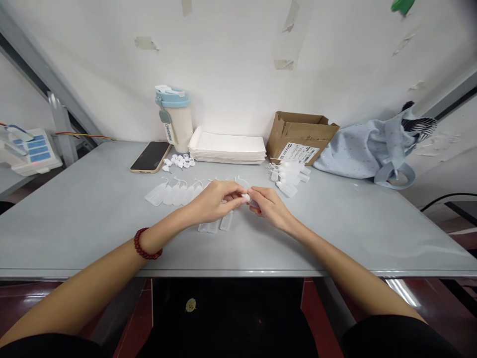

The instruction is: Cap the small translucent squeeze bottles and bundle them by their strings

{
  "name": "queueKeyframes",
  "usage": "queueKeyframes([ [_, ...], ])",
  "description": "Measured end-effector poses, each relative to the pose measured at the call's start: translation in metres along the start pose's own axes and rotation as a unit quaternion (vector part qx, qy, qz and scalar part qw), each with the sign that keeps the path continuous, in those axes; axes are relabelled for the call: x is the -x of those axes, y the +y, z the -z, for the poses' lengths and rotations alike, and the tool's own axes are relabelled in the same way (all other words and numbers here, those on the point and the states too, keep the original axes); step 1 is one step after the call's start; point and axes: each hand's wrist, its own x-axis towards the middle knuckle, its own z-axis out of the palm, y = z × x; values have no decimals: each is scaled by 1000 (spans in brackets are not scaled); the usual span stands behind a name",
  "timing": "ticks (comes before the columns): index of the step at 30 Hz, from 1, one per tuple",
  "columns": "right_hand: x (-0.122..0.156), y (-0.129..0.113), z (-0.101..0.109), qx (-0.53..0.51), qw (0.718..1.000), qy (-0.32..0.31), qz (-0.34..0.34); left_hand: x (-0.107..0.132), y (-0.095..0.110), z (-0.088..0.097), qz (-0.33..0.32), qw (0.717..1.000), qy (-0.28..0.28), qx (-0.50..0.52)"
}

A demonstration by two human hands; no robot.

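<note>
Over the middle of the grey table, my left hand (216,201) and my right hand (272,206) meet at the fingertips. My left thumb and fingers pinch a small white cap-like piece (246,198). A translucent plastic tag-like piece (254,204) is in my right fingers, mostly hidden by them, with its end close to the white piece. Under and left of my left hand lies a row of translucent tag-like pieces (169,195) with white strings. Several more translucent pieces (226,221) lie just below that hand.
Small white caps (181,161) lie loose beside a phone (151,157) and a lidded cup (179,122). Behind are a stack of white envelopes (228,148) and a cardboard box (298,136). Before the box sits a pile of translucent pieces (289,176). A blue cloth bag (357,149) stands right.
</note>
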Motion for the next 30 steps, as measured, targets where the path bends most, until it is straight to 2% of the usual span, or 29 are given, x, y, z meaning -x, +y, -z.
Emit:
queueKeyframes([
  [2,0,0,0,31,999,16,21,0,1,0,17,1000,3,11],
  [5,2,1,0,118,988,45,86,-1,1,2,58,998,-25,23],
  [8,4,1,1,178,975,34,131,-1,3,3,79,995,-59,32],
  [13,7,-3,3,181,976,-14,118,1,8,3,80,992,-88,47],
  [16,5,-2,6,142,985,-31,91,3,11,-1,50,996,-78,17],
  [20,1,0,9,64,995,-76,33,6,8,-11,-71,995,-12,-76],
  [22,0,-1,10,36,995,-97,10,6,6,-15,-93,992,18,-84],
  [24,1,-2,8,36,996,-76,17,6,4,-17,-66,995,33,-61],
  [26,2,-2,6,82,995,-17,60,4,4,-15,-25,999,30,-33],
  [28,3,-1,4,160,979,35,122,4,6,-13,5,1000,15,-16],
  [30,5,0,4,229,956,54,176,4,8,-11,26,1000,-4,0],
])
